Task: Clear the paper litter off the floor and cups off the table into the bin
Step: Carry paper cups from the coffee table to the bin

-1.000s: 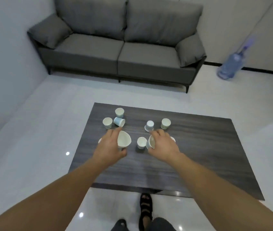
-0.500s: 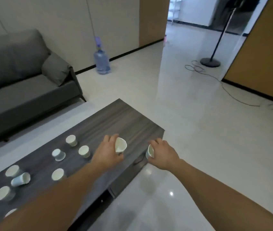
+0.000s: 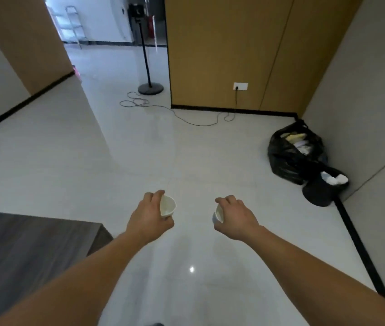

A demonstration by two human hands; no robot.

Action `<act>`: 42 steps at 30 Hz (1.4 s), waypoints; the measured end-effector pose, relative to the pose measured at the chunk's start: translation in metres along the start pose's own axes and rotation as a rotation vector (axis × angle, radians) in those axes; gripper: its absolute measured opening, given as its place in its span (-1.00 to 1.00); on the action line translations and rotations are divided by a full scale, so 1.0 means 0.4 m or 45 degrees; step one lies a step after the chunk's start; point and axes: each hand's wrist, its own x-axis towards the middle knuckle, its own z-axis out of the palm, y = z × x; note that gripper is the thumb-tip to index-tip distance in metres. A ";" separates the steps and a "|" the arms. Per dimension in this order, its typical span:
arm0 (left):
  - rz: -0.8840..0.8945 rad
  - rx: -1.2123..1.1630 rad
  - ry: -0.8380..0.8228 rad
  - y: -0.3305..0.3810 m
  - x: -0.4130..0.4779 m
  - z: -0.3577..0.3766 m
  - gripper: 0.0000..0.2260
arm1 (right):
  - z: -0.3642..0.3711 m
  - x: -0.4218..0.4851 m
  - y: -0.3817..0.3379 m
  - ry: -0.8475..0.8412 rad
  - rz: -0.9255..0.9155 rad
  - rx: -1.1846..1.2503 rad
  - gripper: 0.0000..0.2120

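Note:
My left hand grips a white paper cup, its mouth tilted toward the right. My right hand grips a second white paper cup, mostly hidden behind the fingers. Both hands hang over the pale tiled floor, beyond the corner of the dark wooden table at the lower left. A small black bin with crumpled white paper in it stands by the right wall, far to the right of my right hand. The other cups on the table are out of view.
A bulging black rubbish bag leans in the corner just behind the bin. A black cable trails over the floor from a wall socket to a stand with a round base. A doorway opens at the back left.
The view has swung right from the table and sofa to the open floor and the bin corner. Both hands have carried their cups off the table.

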 end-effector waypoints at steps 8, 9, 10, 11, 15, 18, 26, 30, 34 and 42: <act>0.317 0.041 -0.206 0.279 0.357 0.198 -0.29 | -0.082 0.117 0.330 0.057 0.361 0.110 -0.31; 0.357 0.042 -0.232 0.314 0.405 0.223 -0.29 | -0.100 0.139 0.368 0.076 0.404 0.119 -0.32; 0.398 0.046 -0.257 0.350 0.453 0.246 -0.29 | -0.121 0.158 0.404 0.090 0.451 0.133 -0.32; 0.436 0.051 -0.285 0.390 0.503 0.267 -0.29 | -0.144 0.177 0.440 0.098 0.496 0.148 -0.32; 0.616 0.088 -0.378 0.574 0.680 0.340 -0.28 | -0.242 0.232 0.593 0.186 0.653 0.184 -0.31; 0.755 0.115 -0.425 0.724 0.778 0.402 -0.28 | -0.300 0.253 0.707 0.237 0.776 0.225 -0.31; 0.961 0.130 -0.538 1.135 0.969 0.648 -0.28 | -0.431 0.329 1.100 0.335 0.946 0.259 -0.30; 0.988 0.120 -0.588 1.326 1.034 0.766 -0.28 | -0.512 0.359 1.294 0.335 0.966 0.291 -0.30; 1.007 0.092 -0.638 1.500 1.087 0.865 -0.27 | -0.594 0.376 1.471 0.322 0.991 0.254 -0.31; 1.061 0.086 -0.739 1.759 1.284 1.067 -0.29 | -0.706 0.506 1.792 0.297 1.046 0.237 -0.32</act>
